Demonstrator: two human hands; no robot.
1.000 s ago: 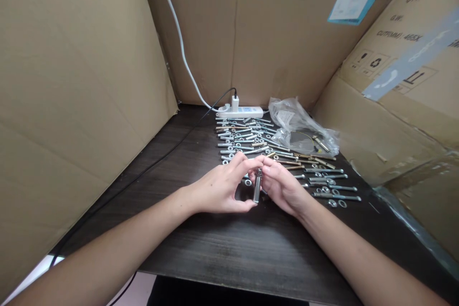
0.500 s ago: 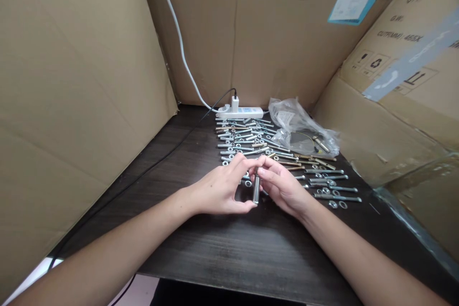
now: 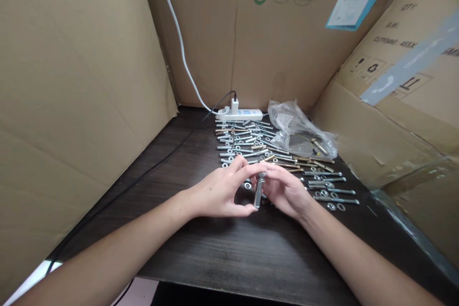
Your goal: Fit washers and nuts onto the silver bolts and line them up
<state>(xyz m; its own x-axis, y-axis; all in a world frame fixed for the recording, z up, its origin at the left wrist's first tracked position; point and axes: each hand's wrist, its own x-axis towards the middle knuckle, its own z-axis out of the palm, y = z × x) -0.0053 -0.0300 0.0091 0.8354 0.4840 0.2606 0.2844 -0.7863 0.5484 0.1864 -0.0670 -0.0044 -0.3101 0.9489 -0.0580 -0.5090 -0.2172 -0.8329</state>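
Note:
My left hand [image 3: 218,191] and my right hand [image 3: 285,191] meet over the dark wooden table [image 3: 222,248]. Between them stands a silver anchor bolt [image 3: 258,193], held nearly upright. The left thumb presses its lower end and the left fingertips pinch at its top. The right fingers curl around its upper part. Just behind the hands lie rows of several bolts, nuts and washers [image 3: 251,141].
A white power strip [image 3: 239,114] with a plugged charger and cables sits at the back. A crumpled clear plastic bag [image 3: 301,131] holding some hardware lies to its right. Cardboard boxes [image 3: 71,81] wall in the table on the left, back and right.
The hands and bolt stay almost in place; the fingers have shifted slightly at the bolt's top. The view has tipped a little downward.

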